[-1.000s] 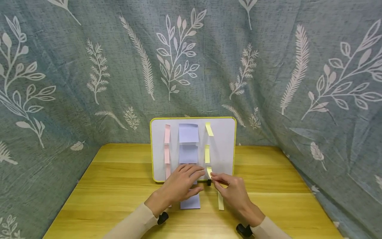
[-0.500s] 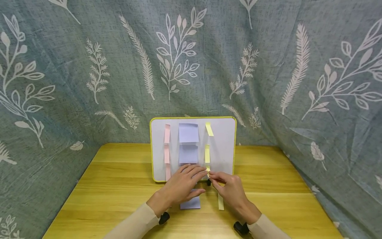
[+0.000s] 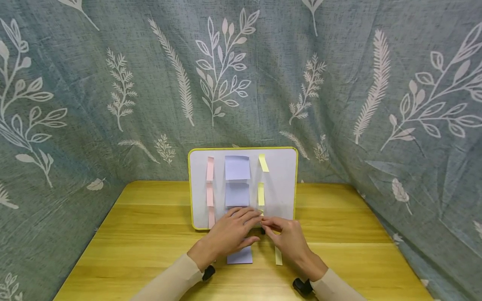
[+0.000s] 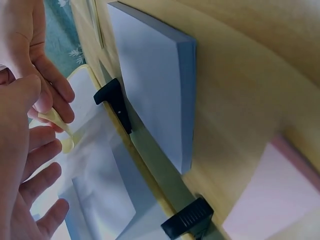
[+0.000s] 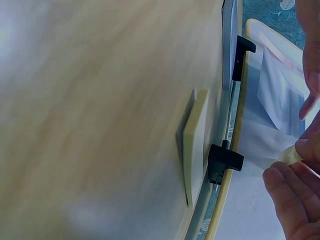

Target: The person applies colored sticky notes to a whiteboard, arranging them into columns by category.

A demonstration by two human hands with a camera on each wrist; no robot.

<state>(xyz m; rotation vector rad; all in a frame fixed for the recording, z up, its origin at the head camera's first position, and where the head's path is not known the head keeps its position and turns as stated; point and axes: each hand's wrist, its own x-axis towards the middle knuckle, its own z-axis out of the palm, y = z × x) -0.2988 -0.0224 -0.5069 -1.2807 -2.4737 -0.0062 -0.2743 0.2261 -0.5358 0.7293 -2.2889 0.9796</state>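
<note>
A white board (image 3: 280, 188) with a yellow rim stands upright, bearing columns of pink, lilac and yellow sticky notes. My right hand (image 3: 290, 238) pinches the free lower end of the lowest yellow sticky note (image 4: 56, 119) between thumb and fingertips. In the right wrist view that sticky note (image 5: 290, 155) shows curled at the fingertips. My left hand (image 3: 233, 230) reaches across the lower board with loosely extended fingers, its fingertips beside the note's upper part. It hides much of the lower lilac notes.
On the wooden table (image 3: 150, 251), a lilac note pad (image 3: 239, 256) lies before the board. A narrow yellow pad (image 5: 195, 145) is to its right, a pink pad (image 4: 280, 195) to its left. Black feet (image 4: 112, 97) support the board. A patterned cloth (image 3: 241, 83) hangs behind.
My right hand has shifted slightly left and down with the end of the yellow sticky note. The left fingertips have moved a little right, up to the note.
</note>
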